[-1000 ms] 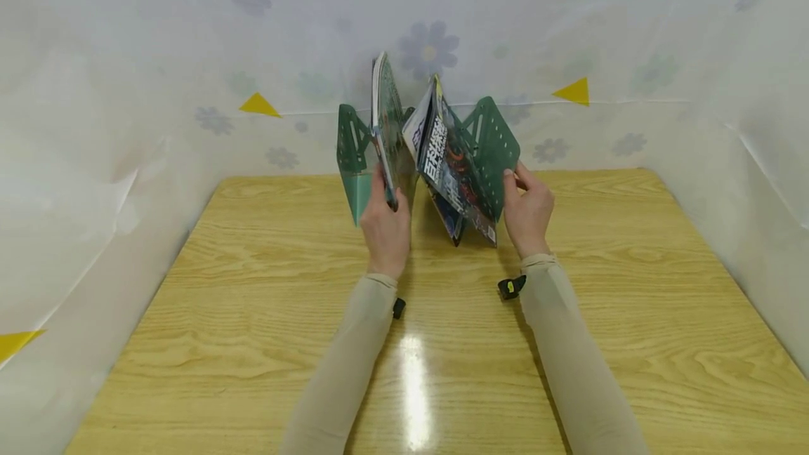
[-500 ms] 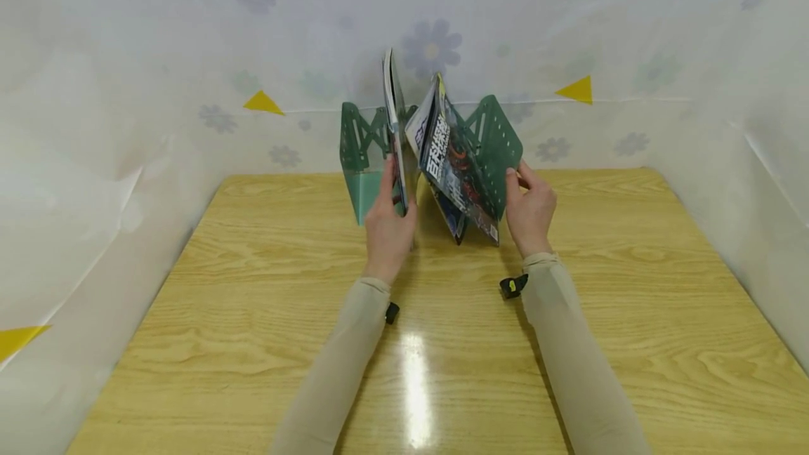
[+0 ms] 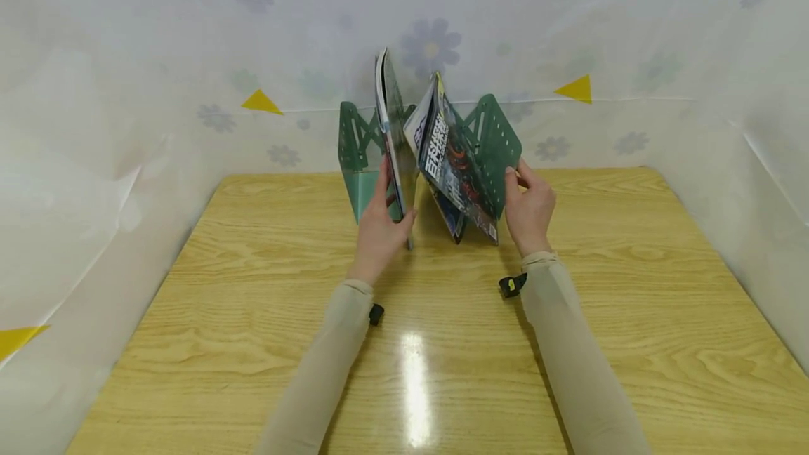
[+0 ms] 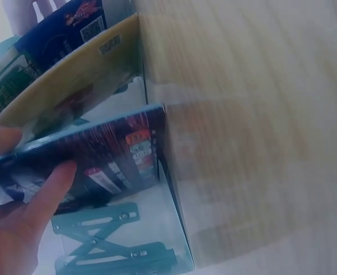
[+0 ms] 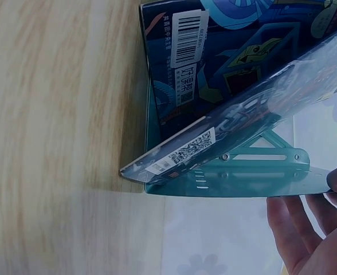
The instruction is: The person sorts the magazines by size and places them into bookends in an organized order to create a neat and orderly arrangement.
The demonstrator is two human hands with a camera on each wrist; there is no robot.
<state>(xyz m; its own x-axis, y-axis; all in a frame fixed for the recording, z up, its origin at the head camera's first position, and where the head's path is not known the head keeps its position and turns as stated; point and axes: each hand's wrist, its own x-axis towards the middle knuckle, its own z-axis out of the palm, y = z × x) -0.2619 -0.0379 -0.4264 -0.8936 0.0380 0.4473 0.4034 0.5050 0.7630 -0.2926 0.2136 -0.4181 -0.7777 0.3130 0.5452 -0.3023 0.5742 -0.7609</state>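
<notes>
A green metal expanding bookend (image 3: 501, 146) stands near the table's back edge with books and magazines on it. My left hand (image 3: 378, 237) pinches a thin, nearly upright magazine (image 3: 395, 135) between thumb and fingers. In the left wrist view, a finger lies along this dark-covered magazine (image 4: 111, 163), and the thumb is on its other side. At the bookend's right end plate, my right hand (image 3: 531, 209) grips the edge; the right wrist view shows thumb and fingers (image 5: 294, 220) on opposite sides. Several magazines (image 3: 458, 167) lean between the two hands, the rightmost one tilted against that plate.
The wooden table (image 3: 404, 343) spreads in front and to both sides. A flower-printed sheet (image 3: 303, 34) hangs close behind the bookend. Yellow triangles (image 3: 574, 89) mark the sheet. Between the held magazine and the leaning ones there is a narrow gap.
The left hand's magazine has swung right and then slightly back left, while the left wrist has shifted left. My right hand and the leaning magazines have stayed nearly still.
</notes>
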